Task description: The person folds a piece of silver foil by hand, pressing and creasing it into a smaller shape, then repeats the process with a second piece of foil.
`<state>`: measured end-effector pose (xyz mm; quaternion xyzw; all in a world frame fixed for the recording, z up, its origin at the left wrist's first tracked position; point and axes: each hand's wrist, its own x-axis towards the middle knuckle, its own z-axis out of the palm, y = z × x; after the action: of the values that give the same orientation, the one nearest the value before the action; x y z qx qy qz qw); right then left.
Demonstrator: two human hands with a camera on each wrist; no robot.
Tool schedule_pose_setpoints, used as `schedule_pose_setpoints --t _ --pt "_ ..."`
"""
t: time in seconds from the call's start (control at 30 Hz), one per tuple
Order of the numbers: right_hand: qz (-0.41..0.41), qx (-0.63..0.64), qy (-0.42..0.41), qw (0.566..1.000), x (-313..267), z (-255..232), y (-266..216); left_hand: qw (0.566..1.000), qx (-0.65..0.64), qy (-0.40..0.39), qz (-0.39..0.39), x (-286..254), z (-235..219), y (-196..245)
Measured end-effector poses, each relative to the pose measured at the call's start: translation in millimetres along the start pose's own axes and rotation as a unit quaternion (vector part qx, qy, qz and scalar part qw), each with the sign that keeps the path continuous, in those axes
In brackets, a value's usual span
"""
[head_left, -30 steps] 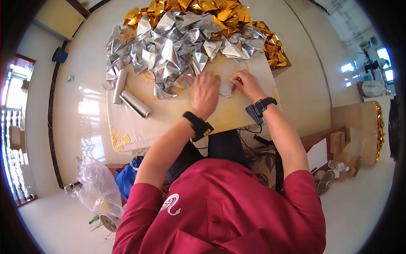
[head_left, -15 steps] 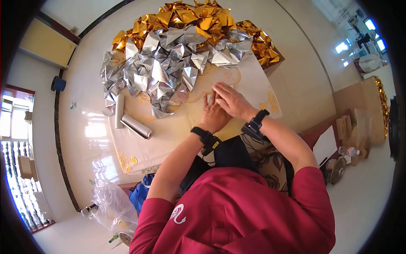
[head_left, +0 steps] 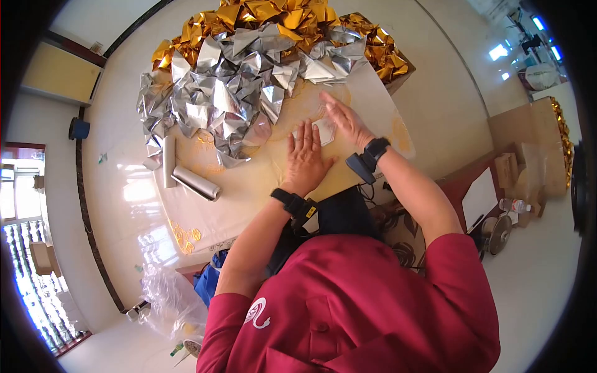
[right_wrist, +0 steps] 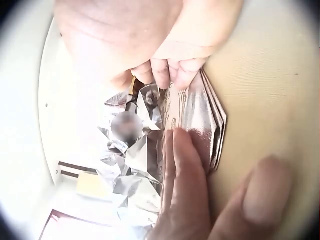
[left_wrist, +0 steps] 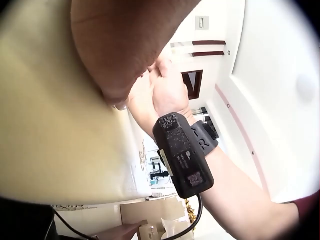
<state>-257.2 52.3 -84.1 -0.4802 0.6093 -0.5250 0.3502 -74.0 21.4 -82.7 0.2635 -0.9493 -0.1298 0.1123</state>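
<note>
A thin stack of folded silver foil sheets lies on the yellow patch of the tablecloth. My left hand rests flat, palm down, its extended fingers on the left part of the stack and its thumb out to the side. Beyond the stack's right edge is my right hand, held on edge with its fingers extended. In the right wrist view, the layered edges of the foil stack show between the fingertips of my right hand and my left hand.
Silver folded foil pieces are heaped on the table, with gold ones behind them. Two silver rolls lie at the left. A box of gold foil stands at the table's far right corner. The tablecloth has gold embroidery.
One second ago my right fingers were at the foil's right edge; half a second ago they lay over my left hand. Now my right hand is apart, to the right, and the foil shows.
</note>
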Motion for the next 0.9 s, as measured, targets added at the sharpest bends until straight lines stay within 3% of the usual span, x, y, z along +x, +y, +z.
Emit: schedule_pose_setpoints --t 0.2,0.3,0.4,0.5,0.6,0.7,0.8,0.9 --pt "0.086 0.260 0.074 0.959 7 1 2 1.000 -0.012 0.002 -0.027 -15 -6 -11" --pt "0.034 -0.003 0.025 0.999 4 8 -4 0.998 0.048 -0.023 -0.023 -14 -12 -2" --pt "-0.029 -0.067 0.024 0.997 -8 40 -15 0.995 0.063 -0.058 -0.049 -11 -12 5" --pt "-0.054 -0.071 0.010 0.996 -12 50 -13 0.997 0.056 -0.041 -0.029 -11 -9 0" --pt "0.041 0.040 0.009 0.998 -7 32 -9 0.998 0.058 -0.017 -0.022 -13 -9 1" --pt "0.061 0.255 0.068 0.963 -2 29 -7 0.997 0.055 -0.047 -0.029 -11 -18 4" --pt "0.078 0.306 0.100 0.944 12 7 5 0.998 0.041 -0.036 -0.036 -11 -18 4" --pt "0.081 0.257 0.104 0.957 9 10 5 0.995 0.060 -0.059 -0.053 -6 -25 12"
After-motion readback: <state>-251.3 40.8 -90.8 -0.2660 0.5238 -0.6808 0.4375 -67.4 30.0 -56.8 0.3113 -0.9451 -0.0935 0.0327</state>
